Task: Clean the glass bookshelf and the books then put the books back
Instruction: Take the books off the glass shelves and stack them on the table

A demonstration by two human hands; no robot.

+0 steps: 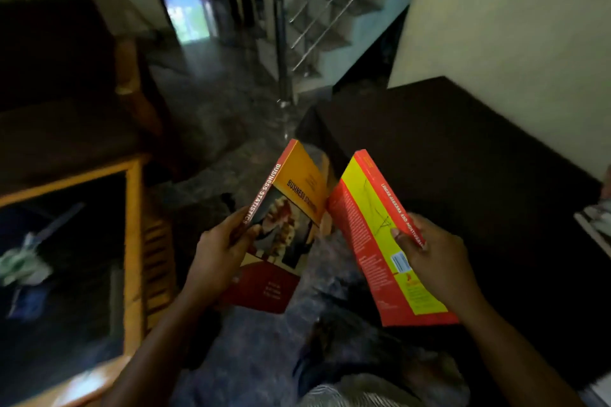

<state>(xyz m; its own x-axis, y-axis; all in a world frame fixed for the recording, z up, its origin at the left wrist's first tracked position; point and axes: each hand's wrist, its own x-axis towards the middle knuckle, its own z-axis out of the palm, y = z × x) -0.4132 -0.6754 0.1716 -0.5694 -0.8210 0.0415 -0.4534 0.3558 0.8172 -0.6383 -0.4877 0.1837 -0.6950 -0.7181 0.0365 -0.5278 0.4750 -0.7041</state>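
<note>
I hold one book in each hand above my lap. My left hand (222, 249) grips the spine of a Business Statistics book (291, 208) with an orange, photo and dark red cover. My right hand (429, 256) grips the spine of a red and yellow book (370, 228), back cover facing me. The two books lean toward each other and nearly touch at their inner edges. A wooden-framed shelf with dark glass (132, 241) stands at the left, with a cloth (23, 266) blurred behind the glass.
A dark low cabinet top (463, 149) lies to the right against a pale wall. More books or papers (595, 221) show at the right edge. A staircase with metal rails (317, 20) rises ahead, and a dark armchair (66, 76) stands at the left.
</note>
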